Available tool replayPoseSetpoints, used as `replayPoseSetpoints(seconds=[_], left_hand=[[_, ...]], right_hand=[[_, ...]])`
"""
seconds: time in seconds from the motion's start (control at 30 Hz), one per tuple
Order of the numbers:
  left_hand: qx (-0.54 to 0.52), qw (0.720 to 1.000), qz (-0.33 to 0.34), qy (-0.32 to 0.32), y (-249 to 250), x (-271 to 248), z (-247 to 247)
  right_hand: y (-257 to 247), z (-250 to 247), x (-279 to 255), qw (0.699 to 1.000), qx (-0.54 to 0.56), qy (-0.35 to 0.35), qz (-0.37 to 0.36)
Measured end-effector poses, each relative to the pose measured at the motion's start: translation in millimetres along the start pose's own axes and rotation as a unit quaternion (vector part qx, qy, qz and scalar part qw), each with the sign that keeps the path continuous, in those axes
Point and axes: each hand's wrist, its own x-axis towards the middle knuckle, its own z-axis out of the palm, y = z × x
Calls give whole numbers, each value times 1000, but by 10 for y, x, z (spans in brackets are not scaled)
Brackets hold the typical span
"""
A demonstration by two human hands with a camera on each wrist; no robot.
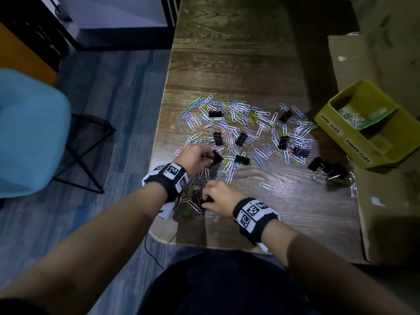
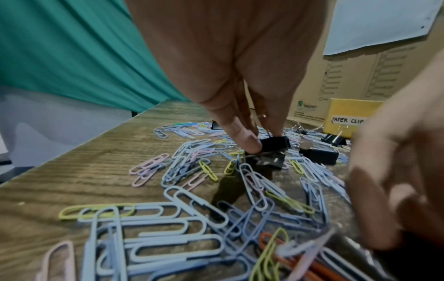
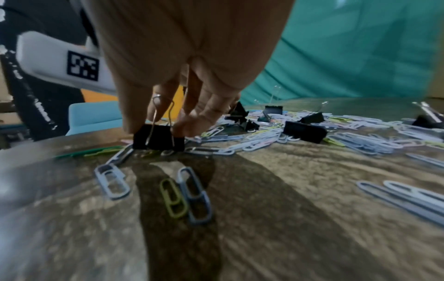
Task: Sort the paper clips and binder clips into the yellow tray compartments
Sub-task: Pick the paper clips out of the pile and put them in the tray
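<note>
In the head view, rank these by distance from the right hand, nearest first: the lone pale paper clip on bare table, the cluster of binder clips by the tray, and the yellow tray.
Measured from the right hand:
1. Lone pale paper clip, just to its right on bare wood.
2. Cluster of binder clips, farther right, beside the tray.
3. Yellow tray, at the far right edge.

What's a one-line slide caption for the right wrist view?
Right hand pinches a black binder clip on the wooden table amid scattered paper clips.
</note>
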Motion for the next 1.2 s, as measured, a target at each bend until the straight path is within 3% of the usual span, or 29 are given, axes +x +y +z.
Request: replayPoseSetpoints(seconds=[0.1, 0.23, 0.37, 0.53, 0.67, 0.8, 0.87, 0.97, 1.07, 1.2], left_hand=[[-61, 998, -8, -1, -37, -49, -60], [21, 990, -76, 115, -320, -385, -103], [113, 973, -196, 50, -505, -786, 40], [61, 987, -144, 20, -210, -913, 385], [14, 998, -58, -19, 13, -840, 512], [34, 997, -59, -27, -81, -889, 319], [95, 985, -115, -85, -207, -1003, 176], [149, 953, -195, -178, -233, -1180, 117], [106, 959, -205, -162, -55, -1209, 316], [46, 980, -164, -103, 235, -985, 593]], right_hand=[[92, -146, -73, 997, 51, 55, 30], [362, -366, -142, 971, 117, 178, 111], [644, -432, -117, 934, 130, 251, 216], [752, -425, -73, 913, 152, 257, 278], [706, -436, -150, 925, 143, 253, 247], [711, -391, -370, 923, 133, 278, 229], [745, -316, -497, 927, 92, 255, 258], [766, -134, -639, 925, 49, 139, 351], [649, 54, -663, 923, 28, 58, 379], [347, 229, -561, 946, -3, 47, 320]])
